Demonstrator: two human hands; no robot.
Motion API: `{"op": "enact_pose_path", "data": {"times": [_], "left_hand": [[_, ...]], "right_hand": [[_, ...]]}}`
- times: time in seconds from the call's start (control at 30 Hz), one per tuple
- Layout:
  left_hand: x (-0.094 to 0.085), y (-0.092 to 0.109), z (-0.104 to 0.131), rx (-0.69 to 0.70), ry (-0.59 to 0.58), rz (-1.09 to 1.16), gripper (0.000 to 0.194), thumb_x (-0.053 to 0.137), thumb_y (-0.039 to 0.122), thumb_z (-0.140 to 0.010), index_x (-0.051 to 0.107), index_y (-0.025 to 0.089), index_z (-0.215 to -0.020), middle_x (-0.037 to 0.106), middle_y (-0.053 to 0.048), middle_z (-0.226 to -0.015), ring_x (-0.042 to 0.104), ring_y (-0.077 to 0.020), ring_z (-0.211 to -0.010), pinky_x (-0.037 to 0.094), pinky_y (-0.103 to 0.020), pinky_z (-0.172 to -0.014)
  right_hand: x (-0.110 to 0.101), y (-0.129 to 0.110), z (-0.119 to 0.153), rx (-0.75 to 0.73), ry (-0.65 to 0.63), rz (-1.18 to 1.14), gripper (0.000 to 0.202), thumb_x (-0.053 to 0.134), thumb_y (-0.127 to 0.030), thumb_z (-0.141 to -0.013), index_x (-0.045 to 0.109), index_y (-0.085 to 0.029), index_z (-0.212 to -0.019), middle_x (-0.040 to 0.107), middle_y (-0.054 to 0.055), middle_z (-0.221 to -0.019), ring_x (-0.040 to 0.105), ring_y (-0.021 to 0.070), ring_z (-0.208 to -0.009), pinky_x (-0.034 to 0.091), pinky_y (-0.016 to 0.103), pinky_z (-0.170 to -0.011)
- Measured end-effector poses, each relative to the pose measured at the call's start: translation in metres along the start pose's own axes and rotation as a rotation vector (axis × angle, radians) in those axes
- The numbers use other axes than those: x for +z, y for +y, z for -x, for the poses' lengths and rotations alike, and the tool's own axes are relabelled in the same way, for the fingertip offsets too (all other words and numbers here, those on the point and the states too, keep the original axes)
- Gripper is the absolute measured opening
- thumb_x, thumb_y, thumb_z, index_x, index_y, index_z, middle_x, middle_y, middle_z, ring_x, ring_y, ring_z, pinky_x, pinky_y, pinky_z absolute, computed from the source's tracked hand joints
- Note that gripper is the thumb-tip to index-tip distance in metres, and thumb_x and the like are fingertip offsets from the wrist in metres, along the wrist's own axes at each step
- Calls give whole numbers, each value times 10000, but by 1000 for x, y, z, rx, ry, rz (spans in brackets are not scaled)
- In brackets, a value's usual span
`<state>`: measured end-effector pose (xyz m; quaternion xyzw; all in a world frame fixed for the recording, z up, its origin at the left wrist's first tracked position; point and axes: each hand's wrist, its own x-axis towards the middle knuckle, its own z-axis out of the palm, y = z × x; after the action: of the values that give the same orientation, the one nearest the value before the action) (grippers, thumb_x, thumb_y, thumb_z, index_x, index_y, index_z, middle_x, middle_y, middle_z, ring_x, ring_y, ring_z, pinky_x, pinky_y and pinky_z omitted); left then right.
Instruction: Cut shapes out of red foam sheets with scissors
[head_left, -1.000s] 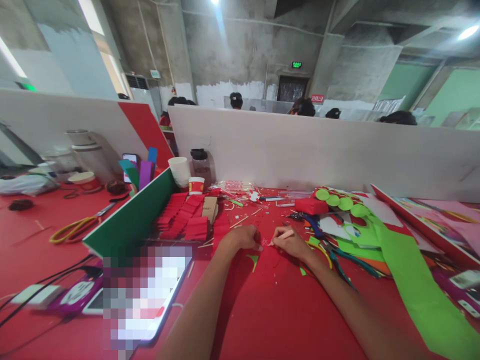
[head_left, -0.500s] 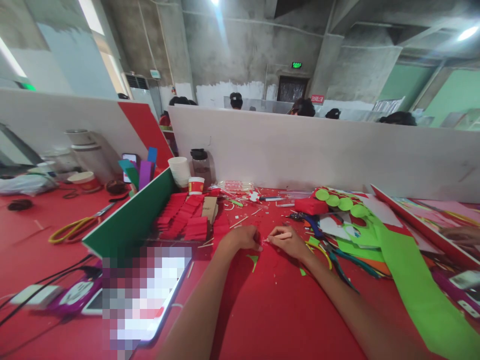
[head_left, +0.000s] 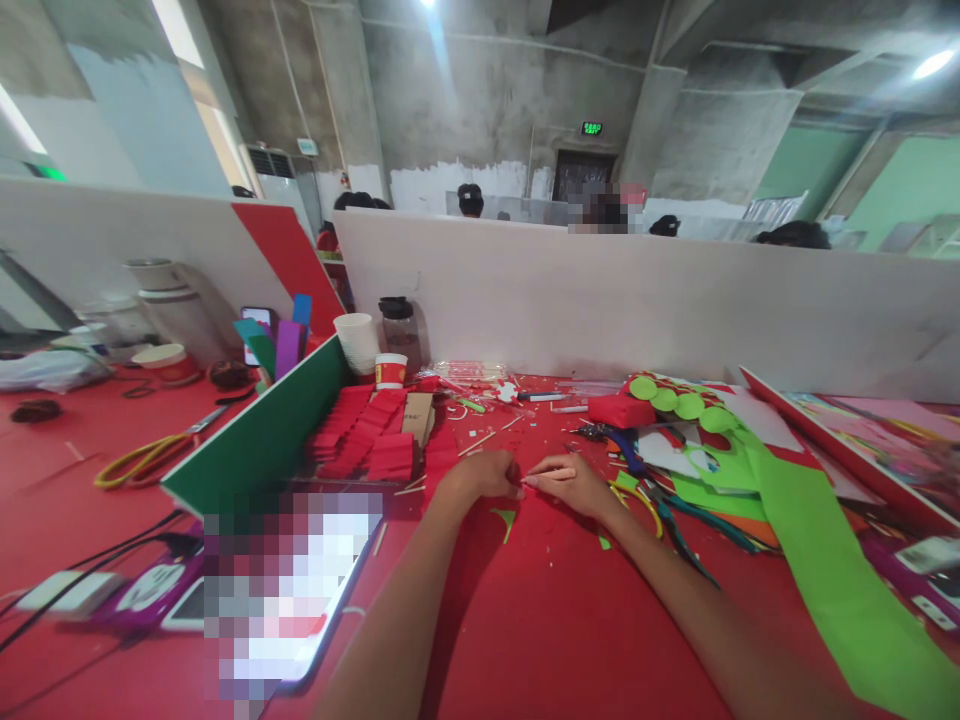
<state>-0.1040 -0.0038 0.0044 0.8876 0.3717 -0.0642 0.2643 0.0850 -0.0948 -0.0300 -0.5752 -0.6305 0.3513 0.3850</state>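
My left hand (head_left: 486, 474) rests in the middle of the red tabletop (head_left: 540, 640), fingers bent down and drawn together. Whatever lies under or between those fingertips is hidden. Close on its right, my right hand (head_left: 576, 488) grips a slim, pale pencil-like stick (head_left: 556, 474), whose tip points left towards the left fingertips. The fingertips of both hands are almost touching. Just below my left hand lies a small green scrap (head_left: 504, 524). Yellow-handled scissors (head_left: 646, 503) and teal-handled pliers (head_left: 705, 520) lie right of my right wrist.
Stacks of red pieces (head_left: 364, 435) lie left, before a green divider (head_left: 262, 430). A lit tablet (head_left: 330, 580) lies by my left forearm. Green felt (head_left: 825, 560) trails down the right side. Paper cups (head_left: 390, 371) and a bottle (head_left: 399, 330) stand by the white partition (head_left: 562, 300).
My right hand has shifted slightly left, bringing the stick's tip closer to my left fingertips. Another person's hand at the far right has gone out of view. My left hand stays in place.
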Motion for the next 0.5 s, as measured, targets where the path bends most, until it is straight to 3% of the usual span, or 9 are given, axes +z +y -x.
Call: {"op": "enact_pose_path", "data": {"times": [0.5], "left_hand": [[2,-4,-3,7,-11,42,280,747,354,-742,743,201,-977,753,-53,-871,674,-187,-755,451,-248,-625]], "right_hand": [[-2,-11,2,58,56,30,129,658,-260,-743,685,-164,-660,591,-34,-489,503,102,-434,304,185,-412]]}}
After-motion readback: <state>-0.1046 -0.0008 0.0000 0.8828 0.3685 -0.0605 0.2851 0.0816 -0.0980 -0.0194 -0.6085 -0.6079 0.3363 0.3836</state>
